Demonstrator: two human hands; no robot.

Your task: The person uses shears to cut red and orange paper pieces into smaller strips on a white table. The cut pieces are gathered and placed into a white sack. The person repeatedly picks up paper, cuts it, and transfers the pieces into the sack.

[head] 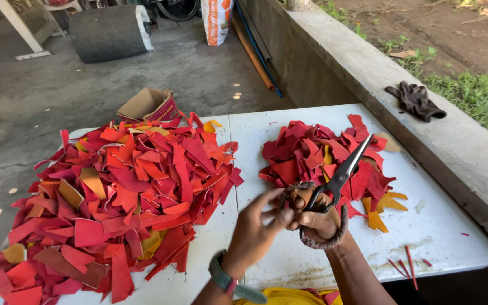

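My right hand (318,219) grips large black scissors (343,171) by their wrapped handles, blades pointing up and to the right over a small heap of red leather scraps (312,158). My left hand (258,226), with a watch on its wrist, has its fingers spread and touches the scissor handles and my right hand's fingers. A much larger heap of red, orange and tan scraps (120,192) covers the left half of the white table (447,243).
A brown glove (416,101) lies on the concrete ledge to the right. An open cardboard box (149,105) sits behind the big heap. Thin red slivers (408,265) lie near the table's front right edge. A dark roll (108,33) and a sack (217,20) stand on the floor behind.
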